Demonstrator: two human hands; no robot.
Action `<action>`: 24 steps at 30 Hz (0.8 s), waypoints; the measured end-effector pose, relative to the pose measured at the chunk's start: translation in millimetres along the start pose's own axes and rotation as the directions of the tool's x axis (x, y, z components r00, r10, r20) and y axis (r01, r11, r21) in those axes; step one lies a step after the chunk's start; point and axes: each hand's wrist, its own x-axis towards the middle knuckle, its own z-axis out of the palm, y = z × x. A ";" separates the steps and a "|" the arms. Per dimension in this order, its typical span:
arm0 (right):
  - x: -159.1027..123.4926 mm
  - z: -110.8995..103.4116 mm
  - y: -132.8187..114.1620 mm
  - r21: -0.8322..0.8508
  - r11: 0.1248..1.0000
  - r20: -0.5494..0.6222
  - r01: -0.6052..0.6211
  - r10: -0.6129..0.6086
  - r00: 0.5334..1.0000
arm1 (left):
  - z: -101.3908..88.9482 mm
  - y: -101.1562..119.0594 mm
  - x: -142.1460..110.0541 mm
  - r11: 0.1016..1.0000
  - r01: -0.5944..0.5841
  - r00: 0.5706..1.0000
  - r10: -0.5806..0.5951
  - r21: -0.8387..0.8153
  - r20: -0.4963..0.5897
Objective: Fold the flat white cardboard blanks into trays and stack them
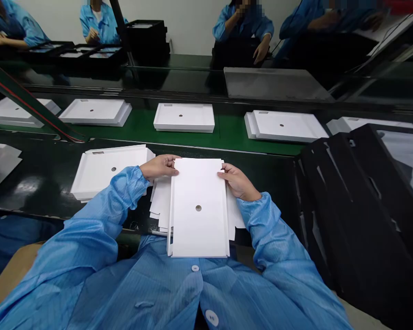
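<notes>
A white cardboard tray [198, 231] with a small round hole lies lengthwise in front of me, its near end close to my body. My left hand [160, 166] pinches its far left corner, thumb on top. At the far right corner, my right hand [240, 182] grips the edge between thumb and fingers. Flat white card sheets [161, 201] stick out from under it on both sides. Beside my left forearm rests another white tray [103, 167], also with a round hole, on top of something white.
Beyond the dark bench runs a green conveyor [229, 133] bearing several white trays [184, 117]. Black boxes [361, 206] stand stacked at my right. A slanted green post [30, 101] crosses the left side. Several people in blue [242, 27] sit across, and a blue sleeve shows at far left.
</notes>
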 end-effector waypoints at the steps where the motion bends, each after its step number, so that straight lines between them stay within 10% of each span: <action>1: 0.4 -0.6 -0.2 -0.012 1.000 -0.002 0.000 0.000 1.000 | 2.2 -1.1 -3.2 0.999 -0.016 1.000 0.016 -0.052 0.004; 8: 2.7 -8.6 -1.7 -0.165 0.982 0.064 0.088 -0.078 0.995 | 8.2 2.4 1.3 0.998 -0.060 0.996 0.057 -0.034 -0.069; 12: 4.5 -16.7 -4.3 -0.385 0.901 0.146 0.200 -0.154 0.977 | 10.6 3.7 4.8 0.961 -0.050 0.992 0.080 0.272 -0.099; 18: 5.9 -18.4 -8.0 -0.854 0.375 0.281 0.359 -0.248 0.927 | 23.2 0.6 3.7 0.688 -0.082 0.990 0.139 0.721 -0.020; 24: -14.4 -10.9 -16.9 -0.903 0.015 0.418 0.429 -0.200 0.886 | 35.5 -13.4 -3.2 0.472 -0.210 0.972 0.192 0.856 0.132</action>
